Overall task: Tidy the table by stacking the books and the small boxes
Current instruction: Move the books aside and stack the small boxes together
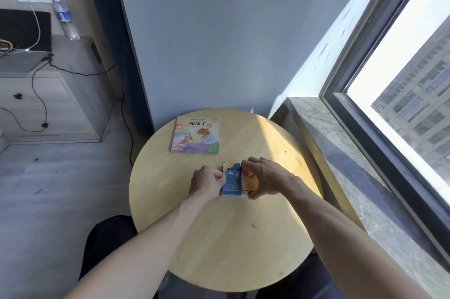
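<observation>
A stack of thin picture books (195, 135) lies flat at the far left of the round wooden table (219, 238), its top cover showing cartoon animals. Near the table's middle a small blue box (231, 180) sits beside an orange box (250, 180), the two touching side by side. My left hand (207, 183) is curled against the blue box's left edge and grips it. My right hand (265, 174) curls over the orange box, fingers on its far end and thumb at its near end, hiding part of it.
A stone windowsill (341, 152) and window run along the right of the table. A grey wall panel stands behind it. To the left stands a cabinet (48, 94) with a water bottle (65, 19), a laptop and trailing cables. My knees are under the table's near edge.
</observation>
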